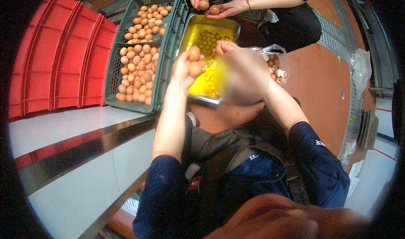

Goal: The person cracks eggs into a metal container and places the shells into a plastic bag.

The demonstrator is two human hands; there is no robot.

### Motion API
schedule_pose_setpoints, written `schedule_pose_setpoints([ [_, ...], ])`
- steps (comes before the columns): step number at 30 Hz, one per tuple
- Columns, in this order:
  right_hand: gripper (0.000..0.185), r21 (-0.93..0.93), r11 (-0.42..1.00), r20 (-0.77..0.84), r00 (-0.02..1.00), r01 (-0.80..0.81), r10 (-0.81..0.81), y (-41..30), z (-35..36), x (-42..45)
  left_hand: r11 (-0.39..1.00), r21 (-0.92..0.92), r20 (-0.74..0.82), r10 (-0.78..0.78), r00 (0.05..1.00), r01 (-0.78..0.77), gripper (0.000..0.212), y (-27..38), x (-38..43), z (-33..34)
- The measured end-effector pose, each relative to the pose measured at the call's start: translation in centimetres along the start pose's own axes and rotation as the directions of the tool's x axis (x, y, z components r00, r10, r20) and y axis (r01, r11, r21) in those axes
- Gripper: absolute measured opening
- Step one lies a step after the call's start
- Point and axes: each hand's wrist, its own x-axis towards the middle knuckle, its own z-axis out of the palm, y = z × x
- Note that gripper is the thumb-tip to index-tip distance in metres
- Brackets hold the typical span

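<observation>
My left hand (pixel 181 66) holds two brown eggs, one egg (pixel 194 53) above the other egg (pixel 194 69), over the near left side of a rectangular metal pan (pixel 206 100). Many raw yolks (pixel 210 42) and yellow liquid egg fill the pan. Over the pan's right side, my right hand (pixel 227 45) has its fingers around another brown egg (pixel 219 50); a round blur covers much of this hand. Whether that egg's shell is cracked cannot be told. A clear plastic bag (pixel 286 61) with eggshells (pixel 280 73) lies right of the pan.
Left of the pan, a divided green plastic crate (pixel 163 71) holds many brown eggs (pixel 139 68). Beyond it stands a red plastic crate (pixel 66 52). Across the pan, a co-worker's hands (pixel 232 8) hold two eggs (pixel 204 5). A metal floor grate (pixel 330 36) runs along the right.
</observation>
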Motion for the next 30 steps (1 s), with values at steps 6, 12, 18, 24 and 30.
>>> schedule_pose_setpoints([
  [6,0.039,-0.08,0.809,-0.231,0.778,0.583,-0.584,-1.0,2.9,3.0,0.995,0.082,-0.042,0.066,0.997,-0.063,0.035,-0.1,-0.8,0.4],
  [12,0.041,-0.713,0.396,0.156,0.682,0.578,-0.715,-0.6,5.1,1.4,0.989,-0.092,0.053,0.117,0.992,-0.112,0.039,-0.6,-0.4,0.7],
  [18,0.032,-0.253,0.834,-0.13,0.837,0.491,-0.532,-0.5,3.2,3.4,0.998,0.036,0.03,0.054,0.998,-0.055,0.034,0.2,-1.3,0.8],
  [24,0.029,-0.308,0.934,0.116,0.981,0.181,-0.152,0.2,-0.3,4.4,0.957,0.265,0.124,0.085,0.989,-0.116,0.03,1.3,-2.9,2.2],
  [30,0.039,-0.208,0.934,0.291,0.93,0.291,-0.225,1.8,0.2,4.0,0.745,0.591,0.235,0.209,0.949,-0.31,0.031,0.3,-2.5,2.2],
])
